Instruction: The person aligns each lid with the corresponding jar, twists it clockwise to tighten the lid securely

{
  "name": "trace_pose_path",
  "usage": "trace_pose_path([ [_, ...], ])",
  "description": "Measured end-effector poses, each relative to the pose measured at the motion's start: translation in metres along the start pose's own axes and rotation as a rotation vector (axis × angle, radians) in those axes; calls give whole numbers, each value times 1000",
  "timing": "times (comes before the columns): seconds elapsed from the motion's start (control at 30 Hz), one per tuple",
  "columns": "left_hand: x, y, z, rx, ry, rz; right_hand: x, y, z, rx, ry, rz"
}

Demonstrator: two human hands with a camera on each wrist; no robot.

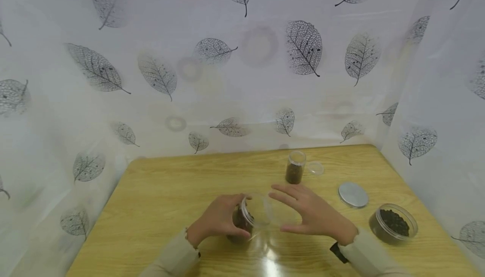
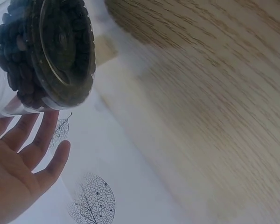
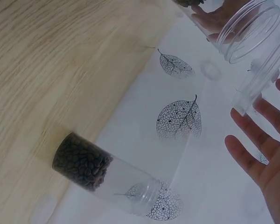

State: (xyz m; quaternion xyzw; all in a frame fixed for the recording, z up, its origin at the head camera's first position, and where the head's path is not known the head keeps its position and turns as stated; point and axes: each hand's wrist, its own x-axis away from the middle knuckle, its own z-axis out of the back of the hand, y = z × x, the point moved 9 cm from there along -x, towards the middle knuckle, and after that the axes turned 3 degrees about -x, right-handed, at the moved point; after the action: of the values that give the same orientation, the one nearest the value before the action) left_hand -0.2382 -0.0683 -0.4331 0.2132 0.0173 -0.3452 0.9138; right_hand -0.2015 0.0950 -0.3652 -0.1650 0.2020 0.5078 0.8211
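My left hand grips a clear plastic jar from its left side, fingers and thumb curled round it. Dark beans lie in its bottom part, and in the head view its mouth leans to the right. Facing it, my right hand holds a clear round lid between fingers and thumb. In the right wrist view this lid is beside the jar's threaded rim, with a small gap between them. Whether the jar's base touches the table cannot be told.
Behind the hands stands a slim clear jar partly filled with dark beans. A small clear lid lies beside it. Farther right are a silver lid and a low clear tub of black pieces. Leaf-printed sheeting surrounds the wooden table.
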Motion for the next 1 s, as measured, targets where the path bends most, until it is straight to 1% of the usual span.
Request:
trace_pose_path([
  [0.07, 0, 2, -1, -6, -8, -7, -1, -1, -3, -5, 8, 8],
  [0.27, 0, 9, -3, -24, -18, -57, -6, -6, -9, -16, 26, 34],
  [0.5, 0, 15, -3, -32, 8, -109, -13, -13, -16, -47, 23, 54],
  [0.6, 0, 15, -5, -52, 9, -112, -15, -14, -20, -60, 20, 52],
  [0.83, -1, 14, -8, -40, -17, -90, -15, -14, -27, -81, 3, 32],
  [1.0, 0, 14, -8, -55, -26, -82, -15, -14, -29, -95, -11, 20],
])
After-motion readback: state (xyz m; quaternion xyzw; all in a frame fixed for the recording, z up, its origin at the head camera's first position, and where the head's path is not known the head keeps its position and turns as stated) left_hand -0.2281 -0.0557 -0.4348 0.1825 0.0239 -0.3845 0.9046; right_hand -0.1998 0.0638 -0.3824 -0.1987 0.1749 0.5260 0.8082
